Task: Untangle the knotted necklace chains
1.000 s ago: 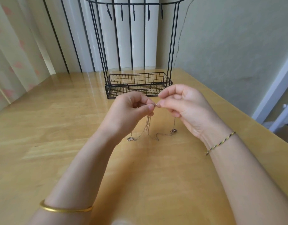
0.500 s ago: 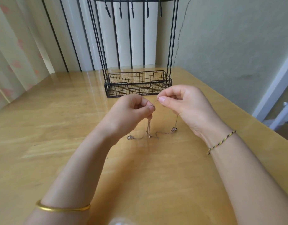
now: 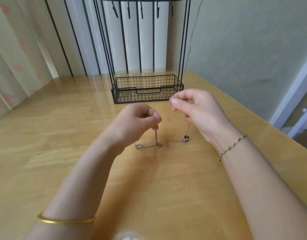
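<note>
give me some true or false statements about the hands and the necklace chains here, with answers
1. The left hand and the right hand both pinch the necklace chains. True.
2. The dark bead lies in the wire basket. False: it is outside the basket, below the right hand.
3. The gold bangle is on the right arm. False: it is on the left forearm.
4. The stand's hooks are bare. True.
5. The silver pendant lies on the table. True.
</note>
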A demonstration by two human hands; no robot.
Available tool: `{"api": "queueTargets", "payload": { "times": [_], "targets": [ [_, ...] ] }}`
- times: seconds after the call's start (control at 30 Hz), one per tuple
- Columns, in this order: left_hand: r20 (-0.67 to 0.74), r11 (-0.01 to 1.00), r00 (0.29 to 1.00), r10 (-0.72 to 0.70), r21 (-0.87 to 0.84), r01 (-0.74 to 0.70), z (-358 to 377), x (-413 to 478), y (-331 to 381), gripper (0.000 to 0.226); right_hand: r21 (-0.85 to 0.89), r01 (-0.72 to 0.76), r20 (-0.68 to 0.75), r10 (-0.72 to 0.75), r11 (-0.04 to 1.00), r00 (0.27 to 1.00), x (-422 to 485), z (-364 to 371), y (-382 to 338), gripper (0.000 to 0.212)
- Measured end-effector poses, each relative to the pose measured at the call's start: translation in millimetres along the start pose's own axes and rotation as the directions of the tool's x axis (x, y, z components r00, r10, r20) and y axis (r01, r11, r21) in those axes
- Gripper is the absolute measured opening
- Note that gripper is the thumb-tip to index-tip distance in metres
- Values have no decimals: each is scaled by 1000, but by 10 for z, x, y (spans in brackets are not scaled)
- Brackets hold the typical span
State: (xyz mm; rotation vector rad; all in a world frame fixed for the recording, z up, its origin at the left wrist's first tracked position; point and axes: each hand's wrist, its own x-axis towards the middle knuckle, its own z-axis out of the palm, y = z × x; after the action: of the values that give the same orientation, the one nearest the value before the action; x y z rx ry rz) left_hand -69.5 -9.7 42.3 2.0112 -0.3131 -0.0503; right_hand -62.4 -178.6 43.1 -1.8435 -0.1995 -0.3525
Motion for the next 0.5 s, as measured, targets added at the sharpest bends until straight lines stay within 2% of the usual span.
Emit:
{"api": "queueTargets", "payload": {
  "times": [0.13,0.3,0.5],
  "targets": [
    [-30,999,999,-34,-3,34,-38,1,-25,10,-43,-37,13,37,998,999,54,8,11,15],
    [-104,999,994,-31,-12,30,-120,2,-38,11,-248,-96,35,108,964,993,197,51,112,13],
    [-171,999,985,-13,-54,4,-231,-18,-59,10,-505,-119,8,142,855,990,367,140,315,16]
  ]
}}
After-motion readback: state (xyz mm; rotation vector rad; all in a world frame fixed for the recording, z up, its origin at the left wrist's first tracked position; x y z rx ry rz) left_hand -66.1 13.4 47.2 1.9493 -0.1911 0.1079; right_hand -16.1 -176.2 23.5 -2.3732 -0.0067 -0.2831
